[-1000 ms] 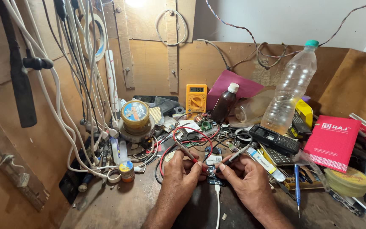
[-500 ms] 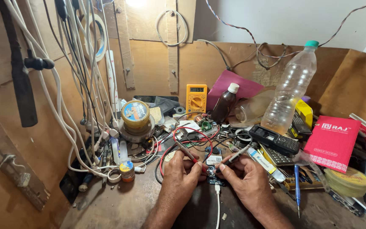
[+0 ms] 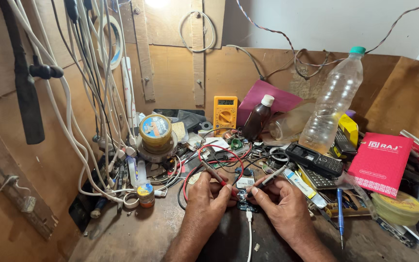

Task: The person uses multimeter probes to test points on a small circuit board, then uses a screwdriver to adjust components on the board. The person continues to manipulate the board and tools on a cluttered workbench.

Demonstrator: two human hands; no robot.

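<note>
hands sit nearest, low in the middle of the view, and against the earlier pictures almost nothing has shifted: both rest in the same spots, the probes on the same point, so the work reads as a held, steady contact rather than a move between places. the left hand is curled shut around a red probe, which runs from far left down toward near right, its tip meeting the board. the right hand pinches a black probe between thumb and fingers, the shaft slanting from far right down toward near left, so the two tips converge from opposite sides. between the fingertips lies a small circuit board, flat on the tabletop; its long axis seems to run near to far, though the fingers hide most of its edges. a white cable leaves its near end and runs straight toward the viewer.

just beyond, red leads loop over a clutter of small parts. to the right lie a dark handset and a blue screwdriver, with a pink box further right. to the left stands a round tin. farther back, a yellow multimeter leans upright, a brown bottle and a clear plastic bottle to its right.
</note>
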